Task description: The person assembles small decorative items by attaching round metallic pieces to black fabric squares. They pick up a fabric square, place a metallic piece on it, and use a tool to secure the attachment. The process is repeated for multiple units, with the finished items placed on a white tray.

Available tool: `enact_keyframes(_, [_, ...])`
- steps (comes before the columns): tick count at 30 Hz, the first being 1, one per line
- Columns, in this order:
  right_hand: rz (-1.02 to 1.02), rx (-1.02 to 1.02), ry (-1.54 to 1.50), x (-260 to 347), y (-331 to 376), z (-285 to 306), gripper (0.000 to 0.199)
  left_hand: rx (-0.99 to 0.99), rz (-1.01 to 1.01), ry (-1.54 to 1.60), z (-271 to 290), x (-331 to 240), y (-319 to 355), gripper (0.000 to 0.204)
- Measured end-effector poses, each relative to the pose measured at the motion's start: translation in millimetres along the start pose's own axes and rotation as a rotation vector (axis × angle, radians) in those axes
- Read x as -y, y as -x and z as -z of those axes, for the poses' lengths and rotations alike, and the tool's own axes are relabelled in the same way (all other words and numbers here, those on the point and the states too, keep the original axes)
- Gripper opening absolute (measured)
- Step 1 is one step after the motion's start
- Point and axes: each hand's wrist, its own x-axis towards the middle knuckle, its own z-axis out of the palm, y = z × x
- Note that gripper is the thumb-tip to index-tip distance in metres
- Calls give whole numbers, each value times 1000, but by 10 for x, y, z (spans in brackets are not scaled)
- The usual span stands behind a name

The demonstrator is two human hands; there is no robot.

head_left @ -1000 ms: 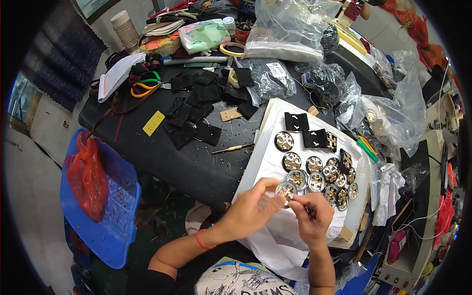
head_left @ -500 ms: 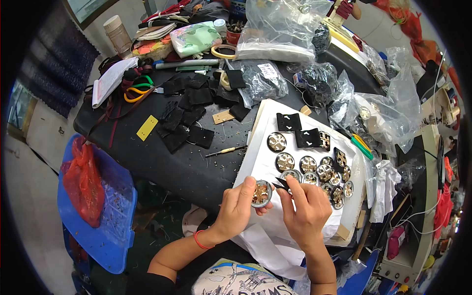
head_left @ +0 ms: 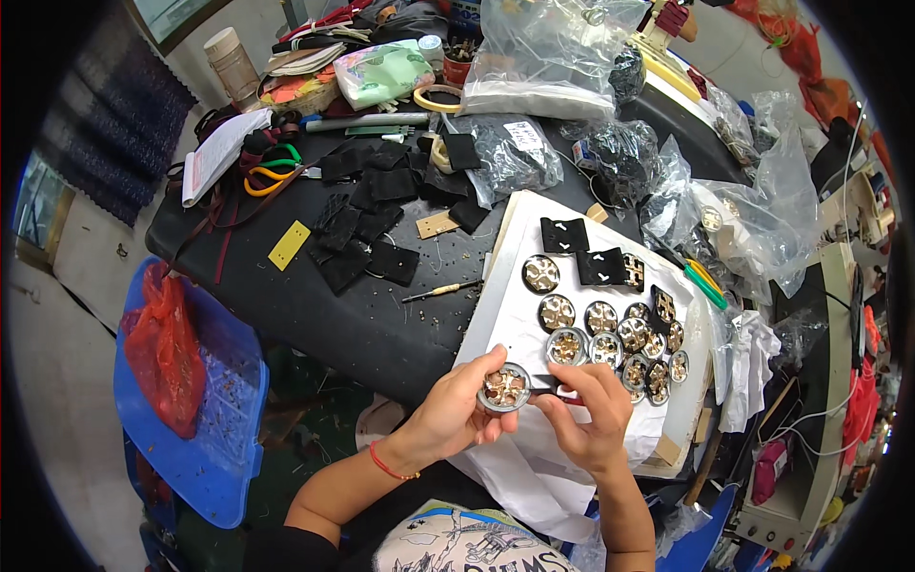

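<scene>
My left hand [head_left: 456, 405] grips a round silver-and-gold metal ornament [head_left: 504, 387] by its edge, thumb on top and fingers underneath. Its openwork face is turned up. Close to the ornament's right edge, my right hand [head_left: 593, 415] pinches a thin black strip [head_left: 546, 382], mostly covered by the fingers. Whether the strip passes into the ornament, I cannot make out. Just beyond my hands, several similar round ornaments [head_left: 541, 274] lie on white paper over a board [head_left: 519, 221]. Black fabric pieces [head_left: 564, 235] with small pale marks rest among them.
Black fabric squares [head_left: 391, 184] are heaped on the dark table, with a wooden-handled pointed tool [head_left: 440, 292] nearer me. Green-and-orange scissors [head_left: 703, 282] lie right of the board. Clear plastic bags [head_left: 548, 57] crowd the back. A blue bin [head_left: 229, 400] stands at the left.
Both hands have come slightly nearer to me, and the ornament now faces up more fully. The black strip in my right hand has moved down beside the ornament's edge.
</scene>
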Motion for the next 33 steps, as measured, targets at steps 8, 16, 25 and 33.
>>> enact_keyframes(8, [304,202,362,48,-56,201,30,-187,-290,-718,-54,-7,28,56])
enact_keyframes(16, [31,320,108,-53,154,72,31,-217,-329,-659,-63,30,31,55])
enact_keyframes(25, [-15,297,-253,117,-42,-86,37,-80,-148,-477,2,-88,79,55])
enact_keyframes(33, [-65,174,-449,217,-116,-180,23,-400,-812,-1277,193,-370,-100,30])
